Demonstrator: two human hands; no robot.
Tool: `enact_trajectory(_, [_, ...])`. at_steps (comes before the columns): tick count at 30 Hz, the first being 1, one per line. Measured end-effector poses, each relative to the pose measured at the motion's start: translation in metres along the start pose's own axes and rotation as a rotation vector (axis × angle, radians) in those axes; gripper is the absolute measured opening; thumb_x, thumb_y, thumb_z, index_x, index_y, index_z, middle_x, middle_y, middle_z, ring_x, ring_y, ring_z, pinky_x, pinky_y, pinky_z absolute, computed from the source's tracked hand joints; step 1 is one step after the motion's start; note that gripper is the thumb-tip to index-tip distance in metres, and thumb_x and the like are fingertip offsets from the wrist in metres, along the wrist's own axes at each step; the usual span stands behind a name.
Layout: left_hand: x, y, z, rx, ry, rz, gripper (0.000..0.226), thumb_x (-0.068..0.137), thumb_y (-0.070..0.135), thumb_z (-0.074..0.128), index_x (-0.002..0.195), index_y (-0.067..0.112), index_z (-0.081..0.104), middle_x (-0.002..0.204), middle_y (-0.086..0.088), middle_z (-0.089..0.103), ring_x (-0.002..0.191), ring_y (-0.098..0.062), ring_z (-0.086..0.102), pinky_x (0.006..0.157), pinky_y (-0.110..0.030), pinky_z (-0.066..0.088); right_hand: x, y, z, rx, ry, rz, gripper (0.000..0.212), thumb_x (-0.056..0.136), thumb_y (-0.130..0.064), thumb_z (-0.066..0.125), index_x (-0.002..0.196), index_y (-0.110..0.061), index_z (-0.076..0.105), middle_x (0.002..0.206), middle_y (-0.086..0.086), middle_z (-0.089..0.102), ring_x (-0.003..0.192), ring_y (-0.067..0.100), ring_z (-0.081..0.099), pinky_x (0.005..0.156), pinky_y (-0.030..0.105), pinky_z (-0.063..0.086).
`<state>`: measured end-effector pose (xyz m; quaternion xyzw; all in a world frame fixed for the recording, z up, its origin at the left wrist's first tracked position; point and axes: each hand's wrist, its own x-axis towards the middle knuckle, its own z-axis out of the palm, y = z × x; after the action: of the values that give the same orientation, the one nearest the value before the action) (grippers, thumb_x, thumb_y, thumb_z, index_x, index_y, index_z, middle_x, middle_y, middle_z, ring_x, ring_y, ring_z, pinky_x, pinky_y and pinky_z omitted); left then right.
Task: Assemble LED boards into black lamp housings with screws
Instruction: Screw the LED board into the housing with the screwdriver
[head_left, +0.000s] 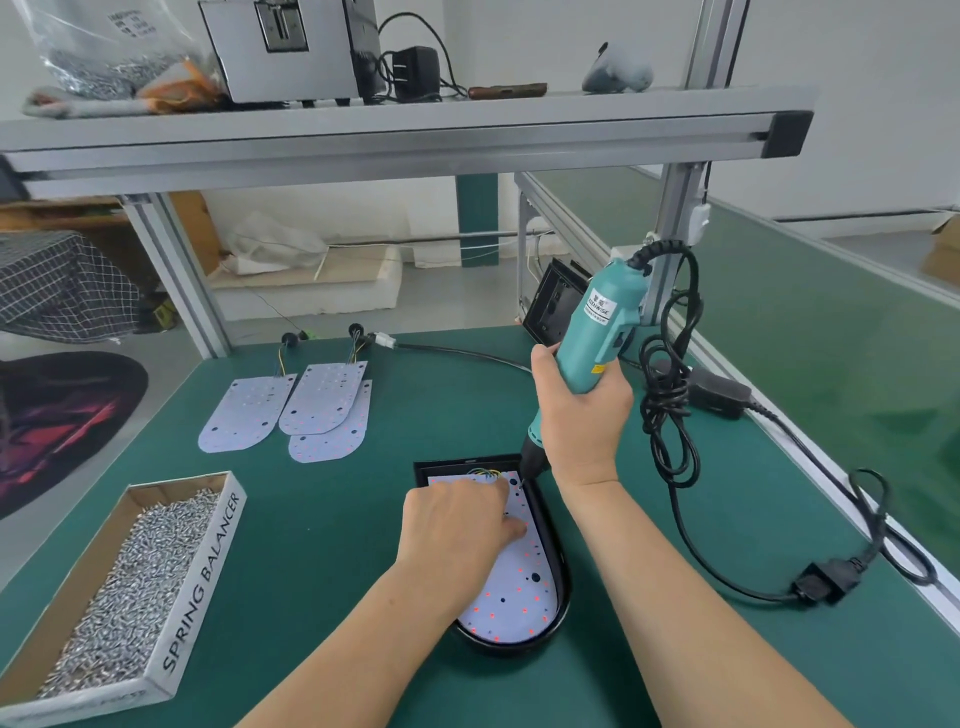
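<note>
A black lamp housing (563, 587) lies on the green table in front of me with a white LED board (519, 597) seated inside it. My left hand (457, 525) rests on the board's upper part, fingers curled, fingertips pressing the board. My right hand (582, 410) grips a teal electric screwdriver (597, 327) held upright, its bit down at the board's top right corner. Three loose LED boards (291, 405) with wires lie farther back on the left.
A cardboard box (208, 566) marked SPRING BALANCER, full of silver screws, sits at the front left. The screwdriver's black cable (670, 415) coils to the right toward a plug (826, 584). Another black housing (553, 306) leans against the frame post. An aluminium shelf (415, 135) hangs overhead.
</note>
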<state>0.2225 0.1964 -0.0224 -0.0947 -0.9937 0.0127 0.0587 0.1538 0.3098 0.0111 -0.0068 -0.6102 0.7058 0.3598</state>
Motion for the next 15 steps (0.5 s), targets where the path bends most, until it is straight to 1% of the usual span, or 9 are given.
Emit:
enact_trajectory(5, [0.0002, -0.0008, 0.0010, 0.002, 0.011, 0.009, 0.027, 0.095, 0.051, 0.047, 0.087, 0.026, 0.043, 0.061, 0.003, 0.033, 0.067, -0.024, 0.042, 0.049, -0.030, 0.014, 0.0022, 0.0029, 0.0012, -0.010, -0.004, 0.005, 0.030, 0.079, -0.024, 0.073, 0.075, -0.002, 0.054, 0.055, -0.012, 0.050, 0.049, 0.008, 0.045, 0.050, 0.020, 0.043])
enact_trajectory(8, [0.0003, -0.0011, 0.0014, -0.004, 0.008, 0.008, 0.027, 0.095, 0.050, 0.047, 0.087, 0.025, 0.045, 0.060, 0.003, 0.035, 0.067, -0.024, 0.043, 0.049, -0.029, 0.015, 0.0018, 0.0041, 0.0020, -0.020, -0.009, 0.001, 0.032, 0.078, -0.025, 0.073, 0.076, 0.001, 0.054, 0.055, -0.012, 0.049, 0.049, 0.008, 0.044, 0.049, 0.019, 0.041])
enact_trajectory(11, [0.0008, -0.0009, 0.0013, -0.007, 0.009, 0.006, 0.026, 0.095, 0.049, 0.047, 0.087, 0.025, 0.045, 0.060, 0.003, 0.035, 0.067, -0.025, 0.043, 0.049, -0.029, 0.015, 0.0016, 0.0042, 0.0031, -0.027, -0.020, -0.005, 0.033, 0.078, -0.027, 0.073, 0.075, 0.000, 0.053, 0.055, -0.012, 0.049, 0.049, 0.008, 0.044, 0.050, 0.019, 0.041])
enact_trajectory(13, [0.0013, -0.0004, 0.0014, -0.016, 0.007, -0.006, 0.025, 0.094, 0.049, 0.048, 0.087, 0.025, 0.046, 0.061, 0.003, 0.035, 0.068, -0.024, 0.043, 0.049, -0.029, 0.015, 0.0013, 0.0040, 0.0042, -0.035, -0.040, -0.009, 0.031, 0.078, -0.028, 0.073, 0.073, -0.005, 0.053, 0.054, -0.013, 0.050, 0.049, 0.007, 0.044, 0.050, 0.019, 0.041])
enact_trajectory(15, [0.0018, 0.0001, 0.0017, -0.017, 0.006, -0.015, 0.024, 0.094, 0.047, 0.048, 0.088, 0.025, 0.046, 0.061, 0.003, 0.036, 0.068, -0.024, 0.043, 0.049, -0.030, 0.015, 0.0009, 0.0034, 0.0051, -0.055, -0.063, -0.026, 0.028, 0.078, -0.028, 0.072, 0.069, -0.014, 0.050, 0.053, -0.015, 0.050, 0.047, 0.006, 0.044, 0.049, 0.017, 0.040])
